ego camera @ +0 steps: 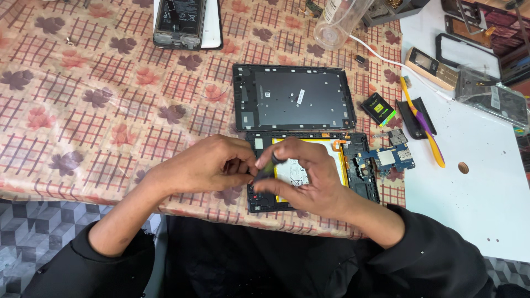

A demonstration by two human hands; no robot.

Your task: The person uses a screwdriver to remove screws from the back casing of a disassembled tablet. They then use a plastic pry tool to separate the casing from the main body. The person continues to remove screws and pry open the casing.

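Both hands meeting over an opened tablet (361,165) on the tabletop (99,110). Left hand (207,165) and right hand (309,179) pinched shut on 1 small dark part (269,167), mostly hidden by fingers, kind unclear. Tablet's lower left covered. Detached back cover (292,96) just behind.
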